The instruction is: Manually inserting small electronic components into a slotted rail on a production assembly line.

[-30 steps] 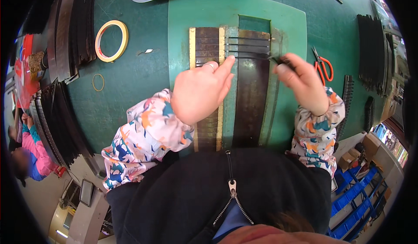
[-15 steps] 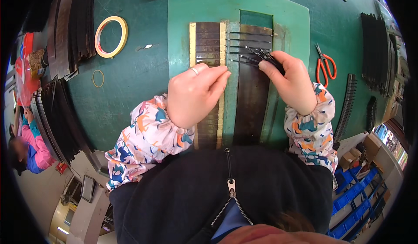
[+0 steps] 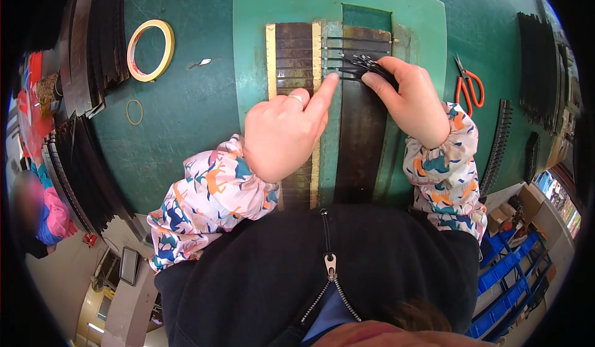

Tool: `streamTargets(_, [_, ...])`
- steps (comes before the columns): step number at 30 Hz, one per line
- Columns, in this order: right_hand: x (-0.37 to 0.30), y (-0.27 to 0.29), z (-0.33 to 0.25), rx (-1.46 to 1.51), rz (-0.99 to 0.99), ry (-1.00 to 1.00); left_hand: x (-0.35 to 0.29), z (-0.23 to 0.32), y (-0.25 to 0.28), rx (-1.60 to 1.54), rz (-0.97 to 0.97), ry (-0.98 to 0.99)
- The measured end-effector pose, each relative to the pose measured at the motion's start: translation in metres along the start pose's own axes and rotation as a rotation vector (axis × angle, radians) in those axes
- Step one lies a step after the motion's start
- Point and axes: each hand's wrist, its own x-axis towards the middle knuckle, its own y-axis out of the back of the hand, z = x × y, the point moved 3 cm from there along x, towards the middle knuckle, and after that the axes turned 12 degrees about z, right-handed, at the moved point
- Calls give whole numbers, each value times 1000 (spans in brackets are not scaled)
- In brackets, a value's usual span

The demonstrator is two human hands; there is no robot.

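Green bench (image 3: 192, 118) carries the whole lot; lighter green mat (image 3: 415, 18) lies on it, front and centre. Piles of long dark strips at bench left (image 3: 113, 34), another dark stack (image 3: 537, 68) at far right. On the mat, side by side: a dark slatted strip (image 3: 294, 44) with yellow ruled edges, and a plain dark panel (image 3: 361, 136) to its right.

Left hand (image 3: 282, 130): index finger out straight, others curled, holding nothing I can see. Index tip is at the left ends of the lower black rods; can't tell if it's pressing. Right hand (image 3: 406, 96): thumb and forefinger closed on a bundle of thin black rods (image 3: 377, 67), over the upper part of the panel (remaining fingers mostly hidden).

Tape roll (image 3: 168, 51) flat on the bench, left of the mat. Red-handled cutters (image 3: 473, 90) just beyond the mat's right edge, handles toward the person. A few single black rods (image 3: 359, 39) lie crosswise at the panel's top, roughly parallel. Thin tan band (image 3: 127, 113) below the tape.
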Motion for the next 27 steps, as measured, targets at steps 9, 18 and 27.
streamTargets(9, [-12,37,16,-33,63,-209,-5,6,-9,124,-84,-22])
streamTargets(18, [-6,-5,-9,-26,-118,-48,-12,6,4,-45,54,-9])
streamTargets(27, [-4,-9,-10,-88,-126,-9,-12,6,2,6,-6,-24])
